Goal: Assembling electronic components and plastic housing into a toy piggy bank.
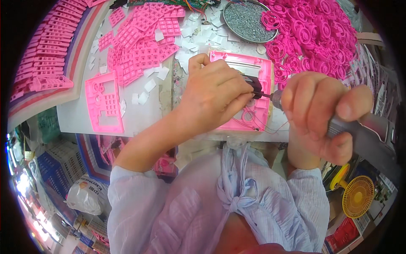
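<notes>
My left hand (213,95) is closed over a pink plastic housing (266,72), its fingertips pressed round a small black part (253,84) inside it. A dark electric screwdriver (359,137) is gripped in my right hand (315,106), tilted so that its thin bit reaches left to the black part. Whether the tip sits in a screw is hidden by my left fingers. Thin wires (275,129) trail from the housing's near edge. Left of it, a pink front panel (98,120) with button openings lies flat on the table.
Pink keypad pieces (150,53) and white paper squares (144,98) cover the back left. A round tray of screws (225,21) stands at the back, beside a heap of pink ring-shaped parts (313,31). Stacked pink panels (48,55) line the far left; a yellow fan (357,197) is lower right.
</notes>
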A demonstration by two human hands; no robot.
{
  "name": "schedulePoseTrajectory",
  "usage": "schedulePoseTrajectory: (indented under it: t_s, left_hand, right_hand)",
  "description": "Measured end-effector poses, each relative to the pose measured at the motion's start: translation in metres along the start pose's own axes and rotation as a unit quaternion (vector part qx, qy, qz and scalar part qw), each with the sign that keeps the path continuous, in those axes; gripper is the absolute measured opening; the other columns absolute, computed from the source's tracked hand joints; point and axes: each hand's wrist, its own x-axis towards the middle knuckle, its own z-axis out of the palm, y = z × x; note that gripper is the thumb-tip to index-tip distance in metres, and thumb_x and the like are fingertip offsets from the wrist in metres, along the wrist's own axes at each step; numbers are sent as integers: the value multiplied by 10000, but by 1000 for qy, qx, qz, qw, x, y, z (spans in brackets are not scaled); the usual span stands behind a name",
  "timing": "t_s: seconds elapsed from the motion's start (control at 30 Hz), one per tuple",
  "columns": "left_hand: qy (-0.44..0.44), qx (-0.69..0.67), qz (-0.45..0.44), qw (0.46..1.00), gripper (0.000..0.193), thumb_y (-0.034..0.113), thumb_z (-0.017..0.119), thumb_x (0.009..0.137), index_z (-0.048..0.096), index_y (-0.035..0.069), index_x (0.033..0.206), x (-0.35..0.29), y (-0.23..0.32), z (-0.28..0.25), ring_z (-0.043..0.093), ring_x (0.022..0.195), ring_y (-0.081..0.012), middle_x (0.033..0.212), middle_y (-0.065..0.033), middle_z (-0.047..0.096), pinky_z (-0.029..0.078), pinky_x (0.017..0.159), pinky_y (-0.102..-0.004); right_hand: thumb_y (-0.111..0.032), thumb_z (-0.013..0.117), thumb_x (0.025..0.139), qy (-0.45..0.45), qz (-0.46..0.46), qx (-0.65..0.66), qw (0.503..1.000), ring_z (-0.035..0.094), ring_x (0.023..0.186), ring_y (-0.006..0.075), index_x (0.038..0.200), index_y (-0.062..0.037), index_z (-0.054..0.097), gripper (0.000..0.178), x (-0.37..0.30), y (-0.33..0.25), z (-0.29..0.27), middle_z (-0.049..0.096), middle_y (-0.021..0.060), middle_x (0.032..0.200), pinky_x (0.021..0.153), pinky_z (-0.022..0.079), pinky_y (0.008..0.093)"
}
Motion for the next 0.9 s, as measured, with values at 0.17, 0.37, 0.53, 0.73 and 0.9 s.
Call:
schedulePoseTrajectory:
  t_s: [0.17, 0.37, 0.53, 0.73, 0.9]
  left_hand:
    - [-20, 67, -1, 998, 290, 202, 873, 687, 690, 157, 907, -2, 0, -4, 575, 770, -184, 819, 37, 642, 307, 815, -400]
    - [-42, 162, -94, 981, 511, 359, 901, 617, 703, 161, 1045, -29, -7, -15, 581, 903, -191, 950, 26, 657, 294, 869, -413]
    - [-26, 174, -23, 984, 510, 358, 883, 631, 712, 155, 1066, -36, -13, -11, 587, 883, -187, 976, 22, 673, 309, 823, -405]
    - [-13, 155, -30, 987, 507, 353, 879, 634, 710, 154, 1068, -39, -13, -10, 593, 869, -189, 976, 17, 673, 322, 795, -404]
    - [-5, 143, -29, 989, 513, 353, 870, 647, 700, 148, 1086, -41, -15, -9, 597, 875, -198, 983, 7, 670, 322, 817, -414]
  right_hand:
    - [-318, 638, 971, 11, 8, -31, 999, 471, 548, 121, 1210, -140, 514, 323, -3, 5, 6, 523, -25, 686, 500, 375, 307]
    - [-322, 657, 970, 50, 2, -33, 998, 473, 571, 139, 1199, -114, 518, 338, -5, 19, 5, 516, -10, 689, 518, 379, 317]
    - [-337, 686, 973, 75, 26, -46, 996, 480, 574, 156, 1182, -107, 516, 354, -5, 38, 14, 509, -2, 683, 558, 412, 344]
    - [-228, 707, 948, 37, 6, -21, 999, 528, 591, 173, 1121, -66, 520, 303, -6, 44, 12, 536, 44, 683, 581, 480, 356]
    - [-400, 709, 958, 47, 24, -83, 995, 482, 553, 161, 1091, -119, 491, 380, -7, 47, 20, 501, 3, 661, 546, 426, 351]
